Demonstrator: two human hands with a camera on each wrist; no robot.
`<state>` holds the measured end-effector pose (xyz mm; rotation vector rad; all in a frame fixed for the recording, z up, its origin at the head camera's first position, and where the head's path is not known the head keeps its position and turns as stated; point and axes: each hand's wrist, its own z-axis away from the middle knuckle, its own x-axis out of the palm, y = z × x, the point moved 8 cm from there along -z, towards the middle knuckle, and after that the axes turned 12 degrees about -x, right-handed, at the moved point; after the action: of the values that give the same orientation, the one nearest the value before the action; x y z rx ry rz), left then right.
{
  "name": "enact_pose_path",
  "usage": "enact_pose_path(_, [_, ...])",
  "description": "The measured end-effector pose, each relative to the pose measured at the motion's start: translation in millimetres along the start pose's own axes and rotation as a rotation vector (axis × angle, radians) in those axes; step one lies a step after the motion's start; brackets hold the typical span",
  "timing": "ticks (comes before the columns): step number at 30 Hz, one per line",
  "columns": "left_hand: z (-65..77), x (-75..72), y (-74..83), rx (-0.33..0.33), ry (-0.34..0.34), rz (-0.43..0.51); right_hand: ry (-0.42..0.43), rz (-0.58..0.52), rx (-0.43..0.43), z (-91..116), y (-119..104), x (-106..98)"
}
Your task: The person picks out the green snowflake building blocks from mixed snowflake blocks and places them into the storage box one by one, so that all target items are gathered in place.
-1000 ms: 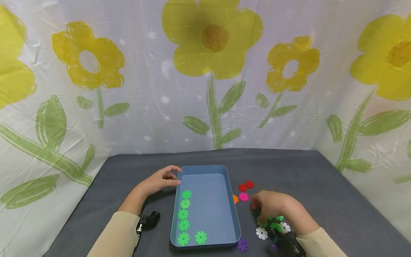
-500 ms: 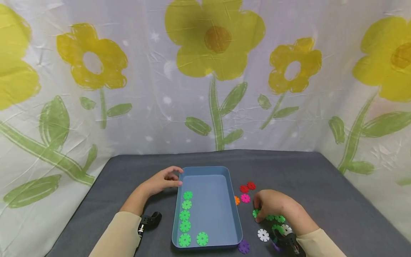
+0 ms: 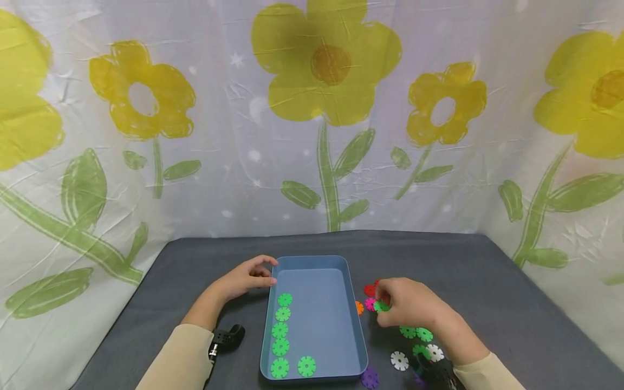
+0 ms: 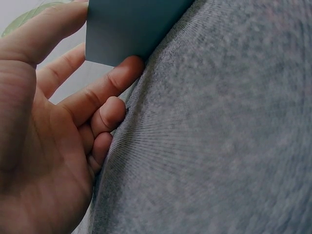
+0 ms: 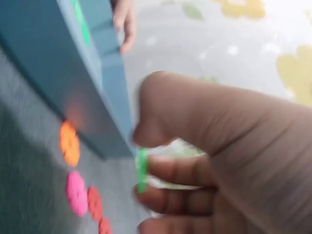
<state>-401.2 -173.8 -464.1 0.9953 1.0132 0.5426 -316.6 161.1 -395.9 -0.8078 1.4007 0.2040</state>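
My left hand (image 3: 249, 277) holds the blue tray (image 3: 271, 311) at its far left corner, thumb at the rim. In the left wrist view its fingers (image 4: 105, 87) meet the tray's corner and the last two curl beside it. My right hand (image 3: 411, 303) pinches a green notched plastic disc (image 3: 381, 306) between thumb and fingers, off the cloth to the right of the tray. The right wrist view shows this green disc (image 5: 141, 170) edge-on, slightly blurred. Inside the tray, several green discs (image 3: 280, 330) form a column down the left side, with another green disc (image 3: 306, 366) near the front.
Loose discs lie right of the tray: red (image 3: 369, 291), pink (image 3: 370, 304), orange (image 3: 359, 307), white (image 3: 399, 361) and purple (image 3: 370, 378). More green discs (image 3: 408, 331) lie below my right hand. A grey cloth (image 3: 463, 271) covers the table; a flower-print curtain (image 3: 234, 162) hangs behind.
My right hand has picked up a green disc from the pile and moved away and left with it, over the pink disc. My left hand stays on the tray.
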Motion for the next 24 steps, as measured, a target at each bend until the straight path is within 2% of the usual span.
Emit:
enact_pose_path(5, [-0.5,-1.9,-0.6,0.004,0.011,-0.010,0.177,0.026,-0.173,-3.1,-40.6,-9.8])
enact_pose_path(10, [-1.6,-3.4,-2.5,0.007,0.018,-0.019,0.263,0.033,-0.370,-7.2,-80.3,5.9])
enact_pose_path(13, [-2.5,-4.3,-4.0,0.003,0.022,-0.016,0.241,0.056,-0.468,-10.9,-96.8,25.2])
enact_pose_path(16, [-2.9,-4.6,-3.8,0.004,0.023,-0.013,0.164,0.102,-0.523,-14.4,-104.9,47.3])
enact_pose_path(20, [-3.5,-3.7,-3.0,0.006,0.019,-0.009,0.080,0.152,-0.522,-15.9,-105.4,67.4])
enact_pose_path(24, [-4.7,-3.2,-3.0,0.011,0.013,-0.007,0.082,0.154,-0.502,-15.7,-103.3,71.6])
